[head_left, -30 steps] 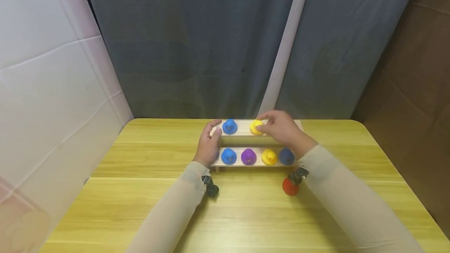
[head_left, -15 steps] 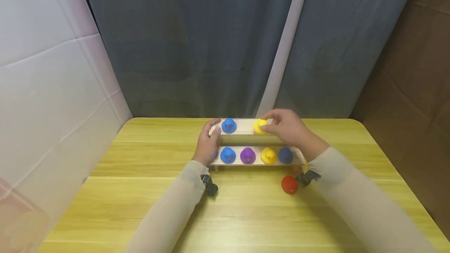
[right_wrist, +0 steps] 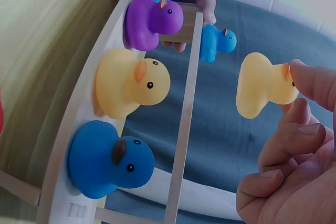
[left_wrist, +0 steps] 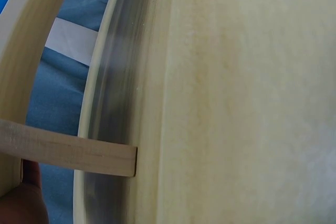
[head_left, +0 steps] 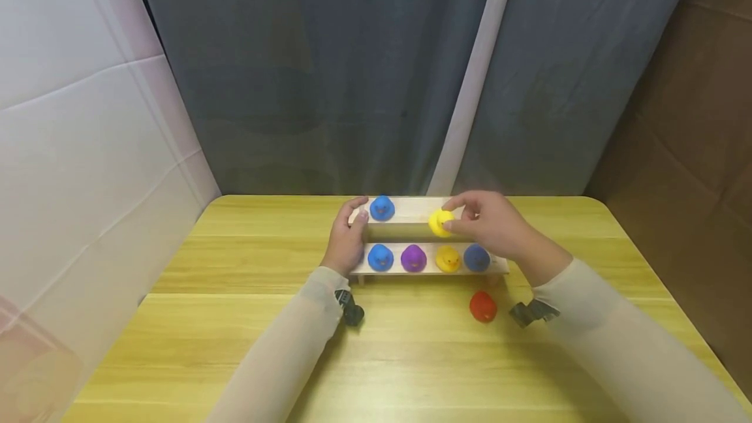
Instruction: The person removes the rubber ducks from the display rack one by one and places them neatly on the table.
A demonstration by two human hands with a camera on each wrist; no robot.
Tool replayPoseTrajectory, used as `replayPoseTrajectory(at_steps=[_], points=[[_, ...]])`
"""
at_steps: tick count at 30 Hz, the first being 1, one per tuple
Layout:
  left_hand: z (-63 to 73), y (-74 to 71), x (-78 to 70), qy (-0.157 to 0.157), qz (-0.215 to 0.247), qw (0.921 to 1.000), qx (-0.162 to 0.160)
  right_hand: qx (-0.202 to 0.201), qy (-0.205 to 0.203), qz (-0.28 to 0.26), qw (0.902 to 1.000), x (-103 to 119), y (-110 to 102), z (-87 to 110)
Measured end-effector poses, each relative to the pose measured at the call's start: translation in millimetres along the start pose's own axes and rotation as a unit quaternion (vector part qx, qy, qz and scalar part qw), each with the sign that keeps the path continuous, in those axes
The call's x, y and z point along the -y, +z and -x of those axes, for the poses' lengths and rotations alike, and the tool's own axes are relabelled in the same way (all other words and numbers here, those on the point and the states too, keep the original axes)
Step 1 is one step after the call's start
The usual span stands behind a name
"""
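Saw pale sleeves (head_left: 270, 351) on the near side of the rack (head_left: 408, 211), above the wooden surface (head_left: 411, 364), with a small dark device (head_left: 353, 315) at each wrist. Noted a red object (head_left: 483, 306) on the surface, in front of the rack's right part; could not make out its exact shape. Counted along the rack's lower board, left to right, a blue duck (head_left: 380, 258), purple duck (head_left: 414, 258), yellow duck (head_left: 448, 258) and dark blue duck (head_left: 476, 258). Saw the left hand (head_left: 345, 240) curled around the rack's left end. Found the right hand (head_left: 496, 222) at the rack's upper right part, pinching a second yellow duck (head_left: 438, 221) by the head, clear of the upper board. Spotted a second blue duck (head_left: 382, 209) on the rack's upper board, at the left. Made out a grey curtain (head_left: 305, 83) behind the rack.
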State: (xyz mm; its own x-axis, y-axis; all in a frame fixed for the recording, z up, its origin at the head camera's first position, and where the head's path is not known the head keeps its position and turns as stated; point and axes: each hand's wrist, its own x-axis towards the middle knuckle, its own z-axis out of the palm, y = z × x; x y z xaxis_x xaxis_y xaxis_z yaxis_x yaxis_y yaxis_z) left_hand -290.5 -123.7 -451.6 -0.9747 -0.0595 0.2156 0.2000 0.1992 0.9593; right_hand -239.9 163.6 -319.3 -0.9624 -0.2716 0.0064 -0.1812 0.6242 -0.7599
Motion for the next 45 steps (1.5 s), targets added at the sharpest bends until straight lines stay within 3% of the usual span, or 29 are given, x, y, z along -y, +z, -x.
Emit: replayPoseTrajectory(at_steps=[18,35,45], points=[[1.8,0.5,-1.3,-0.014,0.005,0.9999,0.003,0.023,-0.014,-0.012,0.9996,-12.8,2.0,16.0],[3.5,2.7,-3.4,-0.015,0.013,0.9998,0.005,0.051,0.050,-0.017,0.9973,-13.1,6.0,29.6],[3.3,2.9,-2.0,-0.018,0.012,0.9998,0.005,0.059,0.019,-0.047,0.9970,-24.6,12.7,36.2]])
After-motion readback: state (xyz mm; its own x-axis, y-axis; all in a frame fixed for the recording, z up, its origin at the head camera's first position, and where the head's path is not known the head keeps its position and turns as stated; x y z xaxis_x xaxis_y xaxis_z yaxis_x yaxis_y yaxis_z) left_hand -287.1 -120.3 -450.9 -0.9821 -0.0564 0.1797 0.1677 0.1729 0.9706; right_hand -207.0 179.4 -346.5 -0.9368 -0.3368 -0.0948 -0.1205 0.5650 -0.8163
